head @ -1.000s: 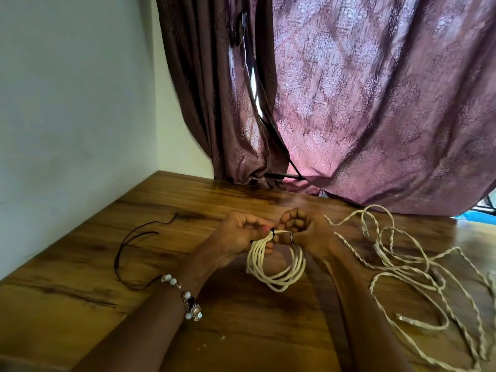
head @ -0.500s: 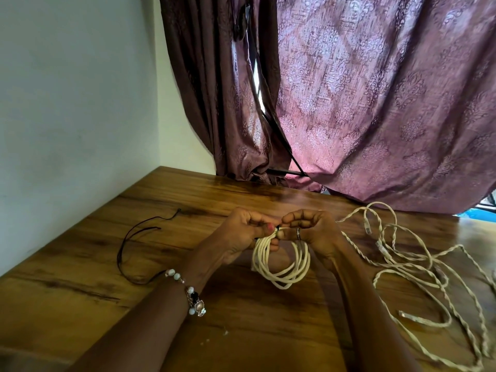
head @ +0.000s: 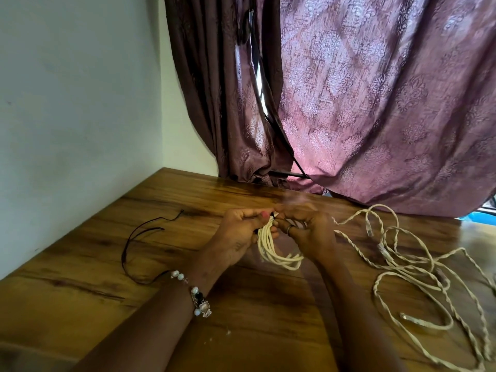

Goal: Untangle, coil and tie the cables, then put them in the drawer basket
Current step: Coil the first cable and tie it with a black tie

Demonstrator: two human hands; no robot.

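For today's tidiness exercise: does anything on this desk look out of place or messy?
Yes. To the right, a twisted cream cable sprawls in loose, overlapping loops on the wooden table, uncoiled, unlike the coiled bundle both hands hold.

**Cream cables on the desk, one coiled, one loose**

A cream-white cable wound into a small multi-strand coil [head: 271, 247] is held upright just above the wooden desk [head: 107, 277], its top bunched together and its loops hanging down. To its right a long cream twisted cable [head: 402, 267] sprawls in loose, overlapping loops flat on the desk. A thin black cord [head: 131, 242] lies curved at the left.
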